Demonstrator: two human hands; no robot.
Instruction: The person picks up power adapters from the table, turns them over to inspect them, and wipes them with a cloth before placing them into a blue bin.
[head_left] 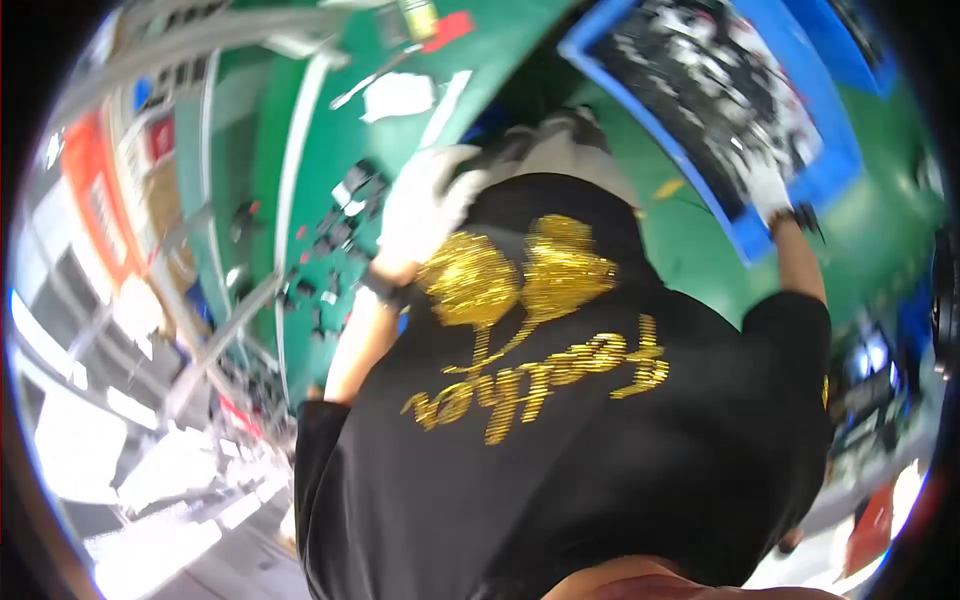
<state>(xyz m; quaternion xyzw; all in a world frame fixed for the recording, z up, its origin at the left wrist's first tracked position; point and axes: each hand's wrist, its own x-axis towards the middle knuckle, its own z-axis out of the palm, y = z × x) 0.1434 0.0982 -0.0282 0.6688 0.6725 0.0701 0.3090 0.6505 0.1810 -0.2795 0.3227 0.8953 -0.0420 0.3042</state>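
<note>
My left hand [428,208], in a white glove with a dark band at the wrist, hovers in front of my black shirt [580,460]. Its thumb and fingers are apart, and nothing shows between them. Beside it on the green surface [345,130] lie scattered small black parts [338,228]. My right hand [766,186], also gloved in white, reaches over the near end of a blue bin [840,165]. Its blurred fingertips are at a jumble of black and white pieces [705,80] in the bin; whether they grip one cannot be made out.
A thin rod-like tool [376,76] and a white patch [398,97] lie at the upper left, near a red piece [447,32]. Another blue bin [868,60] stands at the upper right. Grey metal framing [235,320] runs along the left side.
</note>
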